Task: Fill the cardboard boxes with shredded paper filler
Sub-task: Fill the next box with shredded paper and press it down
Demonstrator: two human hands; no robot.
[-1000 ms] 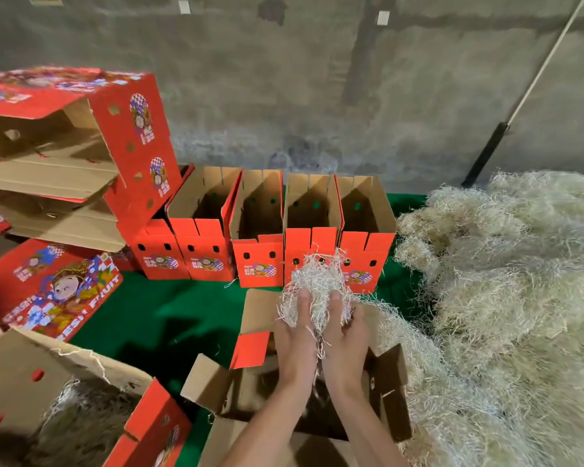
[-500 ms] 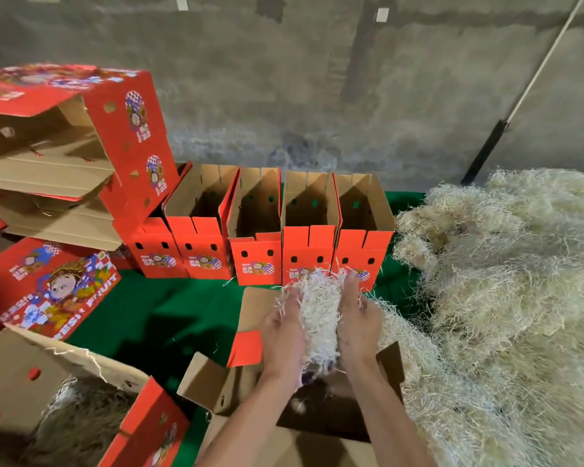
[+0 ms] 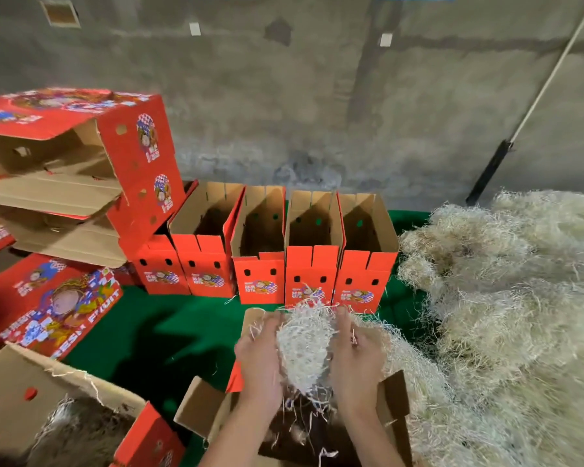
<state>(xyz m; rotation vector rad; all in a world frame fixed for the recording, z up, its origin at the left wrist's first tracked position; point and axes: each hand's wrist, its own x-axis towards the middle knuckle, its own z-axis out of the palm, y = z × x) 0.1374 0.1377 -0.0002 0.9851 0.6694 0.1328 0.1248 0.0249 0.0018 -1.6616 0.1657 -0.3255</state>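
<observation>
A clump of pale shredded paper (image 3: 304, 345) is pressed between my left hand (image 3: 260, 358) and my right hand (image 3: 356, 358), above an open cardboard box (image 3: 203, 407) at the bottom centre. Loose strands hang and fall from the clump into that box. A large heap of shredded paper (image 3: 506, 298) fills the right side. Behind my hands stands a row of several open red boxes (image 3: 312, 274), their insides dark. At the lower left an open box (image 3: 21, 392) holds some filler.
Red printed boxes are stacked on their sides at the left (image 3: 81, 163), and one lies flat (image 3: 48, 301). A green mat (image 3: 169, 328) covers the floor. A concrete wall rises behind, with a pole (image 3: 533, 99) leaning at the right.
My hands have spread apart and dropped slightly, loosening the clump. Strands now fall into the box below. The camera has tilted up a little.
</observation>
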